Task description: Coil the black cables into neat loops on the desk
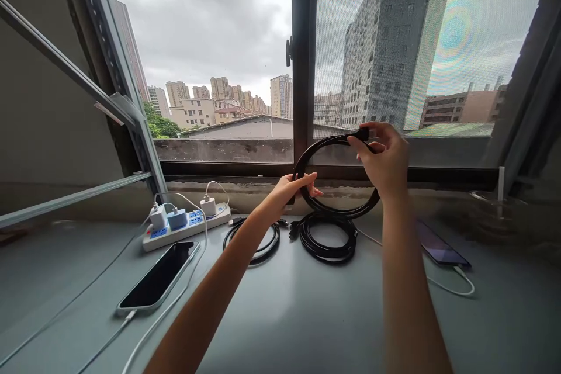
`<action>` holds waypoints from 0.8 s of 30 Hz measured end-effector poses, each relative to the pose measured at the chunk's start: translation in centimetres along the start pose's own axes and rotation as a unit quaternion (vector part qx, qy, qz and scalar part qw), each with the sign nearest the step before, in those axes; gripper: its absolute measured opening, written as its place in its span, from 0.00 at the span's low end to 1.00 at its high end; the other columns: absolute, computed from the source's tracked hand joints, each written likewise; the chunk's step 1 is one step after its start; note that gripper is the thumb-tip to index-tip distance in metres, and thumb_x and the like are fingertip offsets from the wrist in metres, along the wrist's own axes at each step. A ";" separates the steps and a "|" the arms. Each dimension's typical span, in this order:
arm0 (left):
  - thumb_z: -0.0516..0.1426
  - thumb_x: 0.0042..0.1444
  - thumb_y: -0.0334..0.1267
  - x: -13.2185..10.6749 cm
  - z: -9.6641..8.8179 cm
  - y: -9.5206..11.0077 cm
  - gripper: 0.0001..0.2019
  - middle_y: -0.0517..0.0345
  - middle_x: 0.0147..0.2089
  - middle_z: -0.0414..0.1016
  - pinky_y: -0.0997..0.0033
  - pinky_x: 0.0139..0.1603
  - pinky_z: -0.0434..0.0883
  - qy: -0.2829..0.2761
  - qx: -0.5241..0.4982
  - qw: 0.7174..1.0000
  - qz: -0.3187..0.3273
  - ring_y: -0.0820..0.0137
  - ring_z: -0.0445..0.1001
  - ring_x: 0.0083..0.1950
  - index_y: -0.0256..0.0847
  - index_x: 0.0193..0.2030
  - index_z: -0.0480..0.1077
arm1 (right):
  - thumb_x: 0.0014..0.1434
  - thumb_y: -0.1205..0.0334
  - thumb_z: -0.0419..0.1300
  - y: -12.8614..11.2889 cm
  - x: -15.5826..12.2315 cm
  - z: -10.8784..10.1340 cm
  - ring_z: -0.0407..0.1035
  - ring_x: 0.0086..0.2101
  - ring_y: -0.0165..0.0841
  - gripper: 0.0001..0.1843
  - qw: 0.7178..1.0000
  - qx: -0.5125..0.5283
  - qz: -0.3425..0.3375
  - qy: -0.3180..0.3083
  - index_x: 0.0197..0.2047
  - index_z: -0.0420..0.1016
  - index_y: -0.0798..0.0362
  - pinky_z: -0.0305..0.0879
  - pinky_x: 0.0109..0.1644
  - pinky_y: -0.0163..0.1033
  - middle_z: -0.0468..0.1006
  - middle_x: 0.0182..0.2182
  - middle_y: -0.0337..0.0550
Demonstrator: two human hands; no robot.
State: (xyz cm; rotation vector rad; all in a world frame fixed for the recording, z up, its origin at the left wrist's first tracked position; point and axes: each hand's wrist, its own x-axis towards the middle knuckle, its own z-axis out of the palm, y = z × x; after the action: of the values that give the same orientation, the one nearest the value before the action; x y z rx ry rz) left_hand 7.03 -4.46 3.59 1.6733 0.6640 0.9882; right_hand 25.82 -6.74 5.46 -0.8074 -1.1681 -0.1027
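Note:
I hold a black cable (322, 146) wound into a round loop, raised upright in front of the window. My left hand (293, 186) pinches the loop's left side. My right hand (383, 158) grips its upper right, with the cable's plug end at my fingertips. Below the loop, a larger coiled black cable (328, 239) lies on the grey table (307, 315), and a thinner black coil (258, 242) lies to its left.
A white power strip (186, 227) with chargers plugged in sits at the back left. A phone (160, 276) on a white cord lies at the front left. Another phone (440, 245) with a white cord lies on the right. The window frame (303, 58) rises straight ahead.

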 end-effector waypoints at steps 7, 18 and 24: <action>0.56 0.46 0.63 1.1 0.1 -3.4 0.26 0.53 0.27 0.75 0.70 0.30 0.71 -0.004 0.046 0.995 -0.083 0.66 0.76 0.28 0.37 0.29 0.64 | 0.43 0.52 0.70 4.7 -0.5 -1.2 0.70 0.23 0.30 0.27 0.979 -0.024 0.191 -0.074 0.44 0.73 0.56 0.62 0.19 0.32 0.74 0.37 0.48; 0.57 0.56 0.35 2.4 -0.2 -9.0 0.11 0.68 0.16 0.66 0.81 0.14 0.60 0.043 0.189 0.962 -0.190 0.76 0.65 0.14 0.35 0.45 0.64 | 0.39 0.67 0.72 9.9 -2.9 -2.9 0.73 0.39 0.37 0.31 0.727 -0.162 0.459 -0.484 0.50 0.74 0.53 0.74 0.29 0.32 0.73 0.49 0.50; 0.58 0.50 0.29 2.3 0.1 -11.5 0.22 0.65 0.22 0.71 0.79 0.14 0.61 0.042 0.255 0.942 -0.211 0.76 0.66 0.16 0.34 0.53 0.62 | 0.43 0.63 0.72 12.4 -4.3 -2.6 0.72 0.43 0.37 0.30 0.653 -0.191 0.513 -0.524 0.51 0.73 0.49 0.75 0.39 0.35 0.74 0.49 0.46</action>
State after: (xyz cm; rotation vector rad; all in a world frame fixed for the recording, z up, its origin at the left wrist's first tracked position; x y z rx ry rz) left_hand 8.78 0.91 -6.71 1.8175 1.3635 0.6054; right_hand 31.82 -0.75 -4.90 -1.9519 -1.5583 1.2789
